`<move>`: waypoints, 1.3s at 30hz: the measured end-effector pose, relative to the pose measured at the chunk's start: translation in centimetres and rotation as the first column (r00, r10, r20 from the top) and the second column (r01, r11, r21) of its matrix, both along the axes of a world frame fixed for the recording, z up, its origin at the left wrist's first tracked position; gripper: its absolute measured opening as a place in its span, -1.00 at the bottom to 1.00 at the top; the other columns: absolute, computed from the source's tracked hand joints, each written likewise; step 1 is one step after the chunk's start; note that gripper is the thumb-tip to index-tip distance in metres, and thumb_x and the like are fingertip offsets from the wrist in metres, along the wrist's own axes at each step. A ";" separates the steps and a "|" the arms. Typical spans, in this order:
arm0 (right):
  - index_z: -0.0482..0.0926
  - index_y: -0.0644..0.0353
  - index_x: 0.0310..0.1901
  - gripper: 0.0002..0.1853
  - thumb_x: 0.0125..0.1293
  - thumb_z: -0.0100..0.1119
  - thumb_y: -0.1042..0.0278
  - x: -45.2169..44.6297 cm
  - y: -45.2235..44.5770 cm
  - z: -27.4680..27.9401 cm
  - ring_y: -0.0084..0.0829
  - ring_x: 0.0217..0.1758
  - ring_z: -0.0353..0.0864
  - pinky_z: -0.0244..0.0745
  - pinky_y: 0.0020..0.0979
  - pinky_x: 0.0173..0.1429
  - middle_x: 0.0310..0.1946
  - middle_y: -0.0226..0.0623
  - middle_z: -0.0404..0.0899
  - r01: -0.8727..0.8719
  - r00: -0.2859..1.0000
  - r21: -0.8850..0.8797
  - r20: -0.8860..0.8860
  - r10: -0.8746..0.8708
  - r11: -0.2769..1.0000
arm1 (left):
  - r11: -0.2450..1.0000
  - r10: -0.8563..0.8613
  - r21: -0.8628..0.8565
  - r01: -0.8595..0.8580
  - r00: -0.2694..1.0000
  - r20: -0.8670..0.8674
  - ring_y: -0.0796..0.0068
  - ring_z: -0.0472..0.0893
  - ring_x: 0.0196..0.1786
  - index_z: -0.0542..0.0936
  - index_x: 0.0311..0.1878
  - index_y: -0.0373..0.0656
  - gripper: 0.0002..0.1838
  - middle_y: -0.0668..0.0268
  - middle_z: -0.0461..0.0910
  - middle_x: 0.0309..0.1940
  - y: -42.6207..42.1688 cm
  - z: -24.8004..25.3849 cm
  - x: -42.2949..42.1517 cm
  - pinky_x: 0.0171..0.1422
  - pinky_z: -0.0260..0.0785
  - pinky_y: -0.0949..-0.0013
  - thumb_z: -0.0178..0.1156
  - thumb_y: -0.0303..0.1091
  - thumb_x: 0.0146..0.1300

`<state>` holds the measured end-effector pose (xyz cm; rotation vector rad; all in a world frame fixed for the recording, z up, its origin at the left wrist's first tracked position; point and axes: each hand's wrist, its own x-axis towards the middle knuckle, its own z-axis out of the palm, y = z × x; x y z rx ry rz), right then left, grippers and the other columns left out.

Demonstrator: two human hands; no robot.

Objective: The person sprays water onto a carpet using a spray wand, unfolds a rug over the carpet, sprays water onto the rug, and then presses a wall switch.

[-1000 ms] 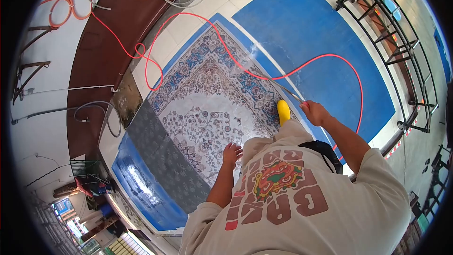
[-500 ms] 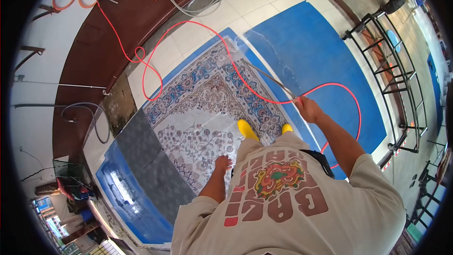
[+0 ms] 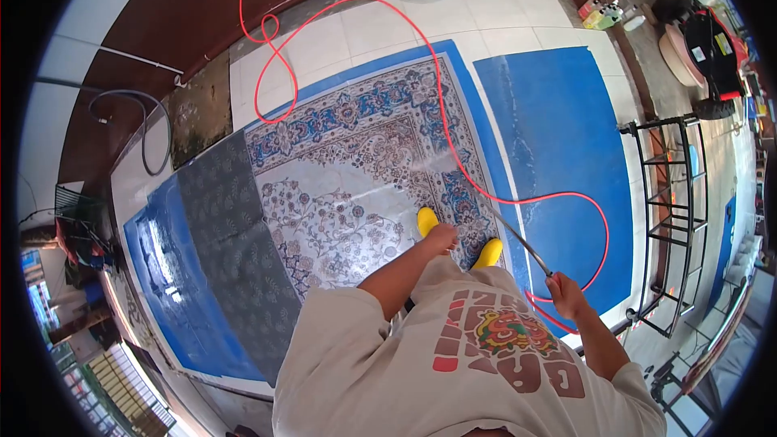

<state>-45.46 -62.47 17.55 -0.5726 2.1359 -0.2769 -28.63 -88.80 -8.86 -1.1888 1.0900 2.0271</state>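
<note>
My right hand [image 3: 568, 295] is closed around the handle end of a thin metal spray wand [image 3: 524, 244], which slants forward and left over the rug's edge. A red hose [image 3: 603, 231] loops beside that hand. My left hand [image 3: 442, 239] is in front of my body, near the yellow boots [image 3: 487, 254]. Its fingers look loosely bent and apart from the wand, with nothing visible in them. Beneath me lies a wet patterned rug [image 3: 324, 218] with a blue floral border. A faint whitish spray streak [image 3: 433, 163] shows over its right part.
A dark grey mat [image 3: 235, 235] overlaps the rug's left side. Blue sheets [image 3: 558, 129] cover the tiled floor [image 3: 364, 32]. A black metal rack [image 3: 672, 218] stands at right. Bottles [image 3: 603, 16] and a pink basin [image 3: 680, 57] are at the far right. A grey hose [image 3: 146, 129] hangs at left.
My right hand has drawn the wand back towards my body. My left hand has moved forward and right from my side. The camera view has shifted and turned.
</note>
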 end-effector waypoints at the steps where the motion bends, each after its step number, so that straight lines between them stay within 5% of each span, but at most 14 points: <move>1: 0.43 0.27 -0.28 -0.67 0.35 -0.04 0.11 0.2 0.2 0.2 0.11 -0.38 0.52 0.40 -0.17 -0.30 -0.51 0.06 0.52 -0.002 1.000 0.044 0.020 0.001 0.999 | 0.996 0.000 0.091 0.000 1.000 -0.007 0.43 0.55 -0.34 0.27 0.20 0.06 -0.48 0.29 0.55 -0.28 1.3 1.3 -1.2 -0.30 0.44 0.25 0.10 -0.01 0.23; 3: 0.44 0.27 -0.28 -0.67 0.35 -0.05 0.11 0.8 -0.2 0.3 0.10 -0.38 0.53 0.40 -0.18 -0.30 -0.51 0.05 0.53 -0.004 0.999 0.064 0.035 0.002 0.998 | 0.982 0.008 0.190 -0.005 1.000 -0.014 0.42 0.55 -0.34 0.18 0.31 0.05 -0.37 0.26 0.55 -0.25 3.3 4.3 -3.1 -0.29 0.45 0.22 0.09 0.02 0.24; 6: 0.44 0.27 -0.30 -0.67 0.35 -0.04 0.10 1.4 -1.2 0.0 0.07 -0.39 0.54 0.40 -0.18 -0.30 -0.53 0.01 0.53 0.011 0.999 0.071 0.050 -0.015 0.997 | 0.997 -0.075 -0.009 0.074 0.996 -0.050 0.39 0.57 -0.36 -0.18 0.45 0.02 -0.13 0.19 0.53 -0.22 5.1 6.4 -4.8 -0.30 0.48 0.19 0.06 0.08 0.26; 8: 0.44 0.25 -0.32 -0.66 0.35 -0.03 0.09 1.6 -1.9 -1.1 0.04 -0.42 0.53 0.40 -0.18 -0.32 -0.55 -0.02 0.52 -0.030 0.999 -0.005 0.044 0.030 1.000 | 0.992 0.120 0.046 -0.117 0.990 -0.068 0.32 0.58 -0.40 -0.37 0.44 0.03 -0.04 0.08 0.49 -0.21 4.9 6.1 -5.4 -0.43 0.47 0.20 0.06 0.06 0.24; 9: 0.43 0.24 -0.33 -0.67 0.35 -0.02 0.08 1.7 -2.8 -1.1 0.02 -0.45 0.52 0.39 -0.18 -0.33 -0.57 -0.04 0.51 -0.025 0.998 -0.015 0.052 0.026 1.000 | 0.977 0.213 0.017 -0.212 0.976 -0.046 0.36 0.58 -0.45 -0.13 0.40 -0.07 -0.20 0.12 0.51 -0.24 4.4 6.9 -5.7 -0.48 0.47 0.26 0.06 0.00 0.26; 15: 0.41 0.24 -0.34 -0.68 0.35 -0.01 0.10 1.9 -5.3 -3.3 0.00 -0.48 0.49 0.38 -0.19 -0.35 -0.58 -0.05 0.49 -0.113 0.993 -0.227 0.016 0.119 0.967 | 0.883 0.447 -0.054 -0.467 0.869 -0.211 0.46 0.57 -0.51 0.24 -0.02 -0.13 -0.73 0.25 0.53 -0.38 0.2 8.7 -5.8 -0.55 0.46 0.40 -0.01 -0.25 0.33; 20: 0.40 0.24 -0.33 -0.70 0.35 -0.01 0.12 3.5 -3.1 -3.3 -0.01 -0.51 0.47 0.37 -0.20 -0.37 -0.60 -0.04 0.48 -0.138 0.989 -0.348 -0.001 0.147 0.927 | 0.776 0.595 -0.078 -0.625 0.768 -0.236 0.50 0.58 -0.49 0.30 0.11 -0.14 -0.68 0.27 0.56 -0.40 2.4 11.3 -4.3 -0.55 0.46 0.45 -0.02 -0.32 0.32; 27: 0.41 0.25 -0.30 -0.66 0.35 -0.02 0.07 8.1 6.5 -1.5 0.10 -0.40 0.53 0.39 -0.15 -0.33 -0.54 0.01 0.52 -0.166 0.979 -0.201 0.079 0.185 0.965 | 0.816 0.540 -0.106 -0.569 0.814 -0.214 0.49 0.58 -0.49 0.35 0.12 -0.08 -0.69 0.29 0.57 -0.43 13.9 10.7 1.6 -0.55 0.44 0.46 -0.03 -0.35 0.32; 29: 0.42 0.25 -0.29 -0.65 0.35 -0.03 0.05 9.4 9.8 -1.4 0.11 -0.37 0.53 0.41 -0.14 -0.30 -0.51 0.04 0.53 -0.173 0.979 -0.157 0.083 0.188 0.972 | 0.957 0.291 0.023 -0.291 0.950 -0.115 0.43 0.59 -0.47 0.40 0.07 -0.08 -0.72 0.27 0.59 -0.39 16.4 8.5 3.8 -0.54 0.44 0.34 -0.01 -0.34 0.30; 32: 0.47 0.26 -0.25 -0.59 0.35 -0.07 -0.01 10.5 12.8 -1.2 0.13 -0.26 0.54 0.43 -0.12 -0.18 -0.42 0.09 0.56 -0.190 0.973 -0.064 0.118 0.197 0.980 | 0.988 0.075 -0.129 -0.086 0.993 -0.091 0.36 0.60 -0.45 0.49 -0.07 -0.13 -0.78 0.23 0.60 -0.35 18.6 5.9 8.5 -0.45 0.46 0.26 0.00 -0.29 0.29; 34: 0.49 0.27 -0.20 -0.57 0.35 -0.08 -0.03 11.6 13.5 -0.6 0.10 -0.22 0.55 0.43 -0.14 -0.14 -0.37 0.08 0.58 -0.177 0.973 0.009 0.155 0.173 0.984 | 0.858 -0.191 -0.497 0.128 0.979 -0.077 0.28 0.62 -0.38 0.55 -0.19 -0.18 -0.75 0.15 0.62 -0.27 18.1 3.2 13.1 -0.27 0.48 0.22 0.04 -0.22 0.24; 37: 0.50 0.28 -0.18 -0.55 0.35 -0.09 -0.04 13.0 12.7 -1.7 0.05 -0.21 0.56 0.43 -0.17 -0.11 -0.35 0.07 0.58 -0.193 0.961 0.012 0.203 0.187 0.981 | 0.898 0.026 -0.426 -0.110 0.980 -0.199 0.32 0.57 -0.41 0.53 -0.14 -0.17 -0.77 0.16 0.59 -0.35 16.0 -7.8 23.8 -0.33 0.40 0.30 0.05 -0.26 0.23; 38: 0.51 0.28 -0.18 -0.55 0.35 -0.09 -0.04 13.3 11.8 -1.8 0.04 -0.22 0.56 0.43 -0.18 -0.11 -0.35 0.06 0.57 -0.206 0.956 0.020 0.217 0.197 0.978 | 0.948 0.273 -0.123 -0.295 0.948 -0.165 0.39 0.51 -0.52 0.48 -0.04 -0.13 -0.76 0.23 0.55 -0.48 14.4 -9.2 27.0 -0.52 0.34 0.33 0.05 -0.31 0.26; 39: 0.51 0.28 -0.17 -0.55 0.35 -0.09 -0.04 13.9 10.9 -2.3 0.01 -0.22 0.57 0.44 -0.21 -0.11 -0.35 0.05 0.57 -0.222 0.952 -0.004 0.214 0.218 0.975 | 0.903 0.152 -0.390 -0.180 0.983 -0.102 0.36 0.56 -0.42 0.54 -0.11 -0.13 -0.78 0.22 0.59 -0.39 13.7 -9.2 28.8 -0.36 0.40 0.30 0.04 -0.30 0.22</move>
